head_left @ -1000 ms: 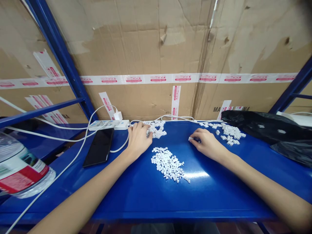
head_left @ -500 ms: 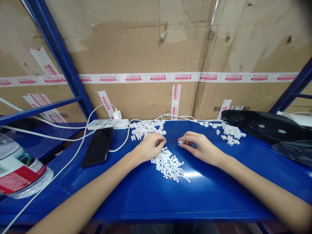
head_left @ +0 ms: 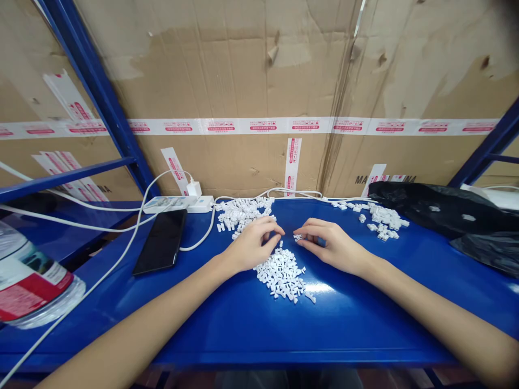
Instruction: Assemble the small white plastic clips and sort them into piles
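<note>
My right hand [head_left: 334, 247] pinches a small white plastic piece [head_left: 298, 237] between thumb and fingertips, just above the blue tabletop. Facing it across a narrow gap is my left hand [head_left: 256, 244], thumb and forefinger brought together; whatever they hold is too small to make out. One tiny white part [head_left: 281, 244] shows right by the left thumb tip. Under and in front of the left hand spreads a pile of small white plastic parts [head_left: 283, 275]. Behind that hand lies a second pile of larger white pieces [head_left: 241, 212], partly covered by it.
At the back right is a group of white pieces [head_left: 385, 219] beside a black plastic bag [head_left: 425, 208]. To the left are a black phone [head_left: 160, 243], a white power strip [head_left: 168, 204] with cables, and a large plastic bottle [head_left: 32, 281]. Cardboard [head_left: 227, 75] stands behind.
My left hand has shifted right, closer to the piece in my right hand. The right hand has barely moved and keeps its pinch.
</note>
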Motion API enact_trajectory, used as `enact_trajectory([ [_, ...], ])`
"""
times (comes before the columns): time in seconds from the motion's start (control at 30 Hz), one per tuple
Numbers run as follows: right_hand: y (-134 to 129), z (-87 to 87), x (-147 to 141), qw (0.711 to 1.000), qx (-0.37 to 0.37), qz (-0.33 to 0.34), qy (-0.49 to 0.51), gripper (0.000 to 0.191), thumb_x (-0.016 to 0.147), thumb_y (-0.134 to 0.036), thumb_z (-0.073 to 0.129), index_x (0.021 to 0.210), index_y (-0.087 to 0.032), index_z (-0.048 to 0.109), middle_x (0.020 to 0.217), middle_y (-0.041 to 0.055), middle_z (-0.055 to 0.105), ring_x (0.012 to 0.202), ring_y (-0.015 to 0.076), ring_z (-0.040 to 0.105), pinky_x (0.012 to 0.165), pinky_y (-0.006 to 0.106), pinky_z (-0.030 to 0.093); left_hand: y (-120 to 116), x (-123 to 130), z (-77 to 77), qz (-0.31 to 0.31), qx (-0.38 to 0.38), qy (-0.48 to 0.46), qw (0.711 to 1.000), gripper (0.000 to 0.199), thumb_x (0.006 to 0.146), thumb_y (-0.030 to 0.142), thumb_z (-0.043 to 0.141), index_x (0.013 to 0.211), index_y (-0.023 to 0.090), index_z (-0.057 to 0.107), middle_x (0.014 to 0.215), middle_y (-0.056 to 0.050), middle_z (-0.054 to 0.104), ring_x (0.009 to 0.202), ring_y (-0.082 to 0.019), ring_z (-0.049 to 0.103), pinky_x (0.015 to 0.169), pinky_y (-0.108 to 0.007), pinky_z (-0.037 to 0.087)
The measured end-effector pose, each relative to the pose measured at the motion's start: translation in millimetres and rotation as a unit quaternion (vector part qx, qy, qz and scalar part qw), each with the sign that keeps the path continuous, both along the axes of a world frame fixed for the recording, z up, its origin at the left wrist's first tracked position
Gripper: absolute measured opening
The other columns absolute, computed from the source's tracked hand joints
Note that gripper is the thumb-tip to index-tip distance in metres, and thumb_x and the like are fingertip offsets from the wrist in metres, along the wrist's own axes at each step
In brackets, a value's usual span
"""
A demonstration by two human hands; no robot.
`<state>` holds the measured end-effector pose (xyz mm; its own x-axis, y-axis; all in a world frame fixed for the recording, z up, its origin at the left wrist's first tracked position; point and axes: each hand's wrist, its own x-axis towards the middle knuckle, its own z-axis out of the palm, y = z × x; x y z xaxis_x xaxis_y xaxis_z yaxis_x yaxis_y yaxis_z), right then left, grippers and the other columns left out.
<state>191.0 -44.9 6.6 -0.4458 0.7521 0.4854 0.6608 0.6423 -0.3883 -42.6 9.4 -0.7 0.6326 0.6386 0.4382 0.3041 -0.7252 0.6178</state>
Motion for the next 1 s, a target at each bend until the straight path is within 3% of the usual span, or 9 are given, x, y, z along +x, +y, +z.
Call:
enact_trajectory([
  [0.07, 0.0, -0.3, -0.1, 1.000, -0.004, 0.002, 0.000, 0.023, 0.099, -0.030, 0.057, 0.109, -0.017, 0.074, 0.092, 0.0069, 0.064, 0.069, 0.0137, 0.061, 0.064, 0.028, 0.053, 3.1, -2.2, -0.5, -0.003, 0.035, 0.031, 0.999, 0.022, 0.092, 0.023, 0.055, 0.103, 0.019, 0.074, 0.099, -0.007, 0.065, 0.069, -0.013, 0.052, 0.067, -0.030, 0.045],
  [0.2, -0.3, -1.7, -2.3, 1.000, -0.017, 0.009, 0.007, 0.024, 0.099, -0.030, 0.057, 0.110, -0.018, 0.074, 0.091, 0.0063, 0.064, 0.068, 0.0132, 0.060, 0.062, 0.028, 0.052, 6.3, 0.1, -5.1, 0.003, 0.007, 0.065, 0.998, 0.023, 0.092, 0.020, 0.054, 0.100, 0.019, 0.076, 0.091, -0.006, 0.065, 0.072, -0.016, 0.055, 0.072, -0.033, 0.046],
  [0.33, 0.4, -4.4, -8.5, 1.000, -0.025, -0.006, 0.015, 0.021, 0.098, -0.029, 0.057, 0.106, -0.017, 0.074, 0.083, 0.0039, 0.061, 0.065, 0.0127, 0.056, 0.060, 0.027, 0.049, -0.6, 11.2, -8.0, 0.055, -0.005, 0.055, 0.997, 0.025, 0.091, 0.016, 0.052, 0.101, 0.018, 0.074, 0.094, -0.007, 0.068, 0.079, -0.019, 0.059, 0.078, -0.036, 0.047],
  [0.47, 2.5, -7.1, -13.2, 0.999, -0.031, -0.025, 0.032, 0.018, 0.097, -0.027, 0.059, 0.100, -0.017, 0.073, 0.080, 0.0029, 0.061, 0.065, 0.0127, 0.055, 0.060, 0.027, 0.047, -9.2, 18.5, -6.8, 0.068, -0.074, 0.023, 0.995, 0.023, 0.090, 0.014, 0.051, 0.103, 0.015, 0.070, 0.083, -0.005, 0.067, 0.070, -0.017, 0.058, 0.071, -0.033, 0.046],
  [0.6, 2.5, -7.1, -13.0, 0.997, -0.050, -0.036, 0.042, 0.017, 0.096, -0.025, 0.060, 0.103, -0.016, 0.073, 0.084, 0.0038, 0.063, 0.066, 0.0127, 0.056, 0.062, 0.028, 0.047, -2.9, 13.6, -6.3, 0.064, -0.117, -0.010, 0.991, 0.018, 0.090, 0.016, 0.055, 0.099, 0.015, 0.070, 0.074, -0.002, 0.064, 0.064, -0.015, 0.056, 0.064, -0.029, 0.045],
  [0.7, 2.4, -7.2, -12.5, 0.997, -0.053, -0.038, 0.044, 0.018, 0.095, -0.023, 0.060, 0.105, -0.017, 0.073, 0.084, 0.0038, 0.063, 0.067, 0.0131, 0.057, 0.063, 0.028, 0.048, 7.0, 9.3, -7.0, 0.041, -0.168, -0.047, 0.984, 0.015, 0.089, 0.017, 0.057, 0.094, 0.014, 0.071, 0.084, -0.005, 0.068, 0.070, -0.015, 0.060, 0.068, -0.029, 0.048],
  [0.8, 5.3, -9.0, -13.0, 0.997, -0.048, -0.039, 0.053, 0.017, 0.094, -0.024, 0.061, 0.105, -0.018, 0.073, 0.083, 0.0035, 0.063, 0.067, 0.0135, 0.056, 0.064, 0.028, 0.047, 10.3, 12.1, -8.3, 0.021, -0.229, -0.134, 0.964, 0.016, 0.092, 0.019, 0.056, 0.099, 0.014, 0.069, 0.097, -0.009, 0.070, 0.087, -0.018, 0.066, 0.084, -0.034, 0.052],
  [1.0, 13.3, -13.4, -15.1, 0.993, -0.054, -0.059, 0.082, 0.015, 0.094, -0.025, 0.060, 0.097, -0.017, 0.072, 0.081, 0.0035, 0.064, 0.065, 0.0138, 0.055, 0.060, 0.028, 0.045, -3.3, 28.8, -12.8, -0.026, -0.279, -0.240, 0.929, 0.022, 0.095, 0.028, 0.055, 0.112, 0.016, 0.064, 0.118, -0.011, 0.066, 0.117, -0.023, 0.061, 0.107, -0.042, 0.045],
])
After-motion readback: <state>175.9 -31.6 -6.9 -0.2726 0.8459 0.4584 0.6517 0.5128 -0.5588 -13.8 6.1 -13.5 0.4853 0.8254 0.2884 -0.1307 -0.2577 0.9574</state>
